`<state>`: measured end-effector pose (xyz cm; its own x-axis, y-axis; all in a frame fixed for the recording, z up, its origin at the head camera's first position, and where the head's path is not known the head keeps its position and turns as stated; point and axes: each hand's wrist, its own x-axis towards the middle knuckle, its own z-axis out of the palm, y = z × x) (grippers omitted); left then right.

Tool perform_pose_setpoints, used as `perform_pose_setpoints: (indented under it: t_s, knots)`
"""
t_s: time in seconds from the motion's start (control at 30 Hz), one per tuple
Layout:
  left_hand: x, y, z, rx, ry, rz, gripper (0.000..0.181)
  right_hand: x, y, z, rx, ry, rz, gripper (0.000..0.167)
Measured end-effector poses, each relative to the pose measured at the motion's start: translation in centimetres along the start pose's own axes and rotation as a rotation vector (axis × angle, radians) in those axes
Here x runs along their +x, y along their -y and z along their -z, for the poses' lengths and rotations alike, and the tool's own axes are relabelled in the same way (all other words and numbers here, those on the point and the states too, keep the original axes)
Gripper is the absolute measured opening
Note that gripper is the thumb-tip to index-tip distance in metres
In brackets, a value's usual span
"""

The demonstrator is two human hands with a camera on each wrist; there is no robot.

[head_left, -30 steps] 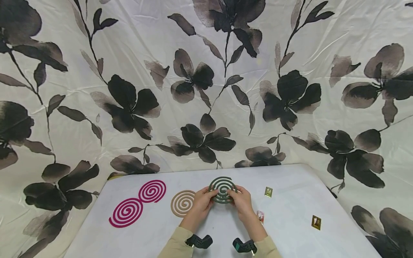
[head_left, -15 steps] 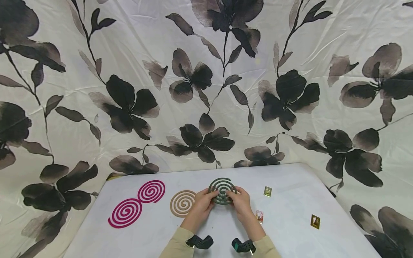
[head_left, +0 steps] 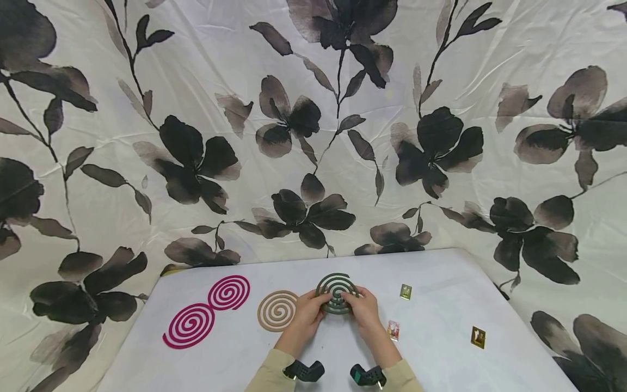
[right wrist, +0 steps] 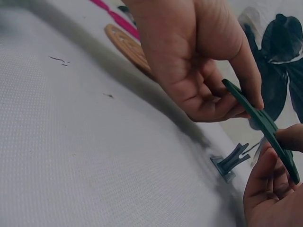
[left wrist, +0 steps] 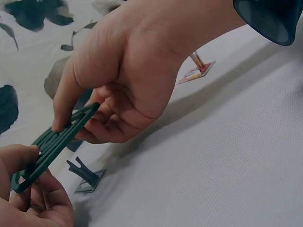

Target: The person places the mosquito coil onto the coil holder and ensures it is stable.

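Note:
A green mosquito coil point(head_left: 337, 294) is held in the air by both hands. My left hand point(head_left: 307, 311) pinches its left edge, thumb on top and fingers below. From the other side my right hand point(head_left: 367, 314) pinches the right edge in the same way. In the left wrist view the coil's flat underside faces the table. Below the hands, a small metal coil stand point(left wrist: 87, 177) with a forked upright rests on the table, apart from the coil; the head view does not show it.
Left of the hands lie a tan coil point(head_left: 277, 311) and two magenta coils, one nearer point(head_left: 192, 325) and one farther point(head_left: 229, 293). To the right are a red-and-white stand point(head_left: 393, 330) and two gold ones, small point(head_left: 405, 292) and larger point(head_left: 478, 337). A floral cloth point(head_left: 313, 136) hangs behind.
The green coil has come slightly lower and nearer in the head view, with both hands keeping their grip. The other coils and stands lie as before.

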<state>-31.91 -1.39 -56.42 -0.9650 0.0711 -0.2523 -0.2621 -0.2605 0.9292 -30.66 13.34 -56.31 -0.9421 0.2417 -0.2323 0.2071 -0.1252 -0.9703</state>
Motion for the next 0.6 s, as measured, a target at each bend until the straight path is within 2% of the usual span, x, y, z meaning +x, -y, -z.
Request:
perform_pose_setpoints:
  t_s: [0.6]
  knots:
    - [0.28, 0.42, 0.14, -0.016, -0.014, 0.020, 0.047, 0.22, -0.66, -0.27, -0.007, -0.001, 0.006, 0.050]
